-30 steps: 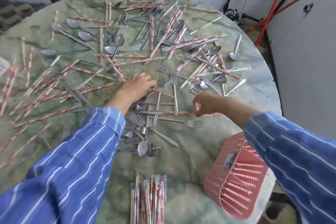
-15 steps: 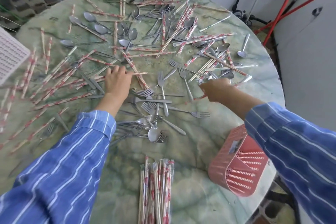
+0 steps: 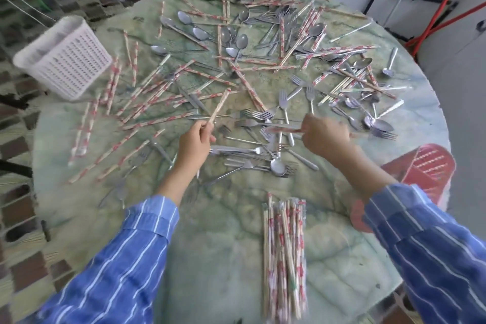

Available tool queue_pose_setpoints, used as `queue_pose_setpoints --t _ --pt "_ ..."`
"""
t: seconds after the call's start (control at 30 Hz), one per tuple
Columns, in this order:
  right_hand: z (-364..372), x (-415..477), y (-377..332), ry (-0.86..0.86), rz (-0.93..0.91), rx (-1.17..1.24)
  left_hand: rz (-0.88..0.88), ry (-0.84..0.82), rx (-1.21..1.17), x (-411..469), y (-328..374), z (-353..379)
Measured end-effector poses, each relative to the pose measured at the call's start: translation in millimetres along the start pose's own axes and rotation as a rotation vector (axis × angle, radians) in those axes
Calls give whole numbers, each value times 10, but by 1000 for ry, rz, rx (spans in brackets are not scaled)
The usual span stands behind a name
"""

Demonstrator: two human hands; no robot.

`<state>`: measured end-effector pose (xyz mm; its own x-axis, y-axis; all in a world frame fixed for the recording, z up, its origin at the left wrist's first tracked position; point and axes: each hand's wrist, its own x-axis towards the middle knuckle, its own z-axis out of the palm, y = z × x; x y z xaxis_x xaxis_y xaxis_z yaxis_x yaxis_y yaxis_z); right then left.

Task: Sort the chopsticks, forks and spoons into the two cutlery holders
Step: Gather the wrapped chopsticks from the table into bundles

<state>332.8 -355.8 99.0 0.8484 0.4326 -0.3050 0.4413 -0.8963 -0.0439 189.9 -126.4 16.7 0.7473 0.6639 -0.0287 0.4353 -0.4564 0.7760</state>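
Observation:
Wrapped chopsticks, metal forks and spoons lie scattered over a round green marble table (image 3: 231, 221). My left hand (image 3: 193, 139) is shut on one wrapped chopstick pair (image 3: 219, 106) that points up and away above the table. My right hand (image 3: 324, 135) grips another wrapped chopstick pair (image 3: 282, 129), held level over a cluster of forks (image 3: 259, 123). A gathered bundle of chopsticks (image 3: 285, 252) lies near the front edge. A white cutlery holder (image 3: 64, 59) stands at the left rim. A red cutlery holder (image 3: 426, 173) lies at the right rim.
Spoons (image 3: 232, 38) and more chopsticks crowd the far half of the table. Red poles (image 3: 444, 10) lean on the wall at back right. Tiled floor shows at the left. The table's rim runs close behind both holders.
Both hands have closed on wrapped chopstick pairs and lifted them off the table. The view has swung left, bringing the white holder fully into sight.

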Motion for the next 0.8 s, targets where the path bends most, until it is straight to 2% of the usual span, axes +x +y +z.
queue_pose_setpoints --t 0.1,0.2,0.43,0.6,0.8 --pt "263 -210 -527 -107 4 507 -12 -70 -51 -176 -276 -360" --pt "512 -411 -1088 -200 103 1004 -3 -108 -61 -306 -581 -795" --pt "823 -874 -2330 -317 305 1514 -71 -92 -19 -358 -1462 -1870" --pt "1032 -1026 -2982 -358 329 1609 -106 -55 42 -325 -1789 -2300" --pt "1200 -810 -3530 -235 345 1369 -193 -22 106 -55 -2033 -2529"
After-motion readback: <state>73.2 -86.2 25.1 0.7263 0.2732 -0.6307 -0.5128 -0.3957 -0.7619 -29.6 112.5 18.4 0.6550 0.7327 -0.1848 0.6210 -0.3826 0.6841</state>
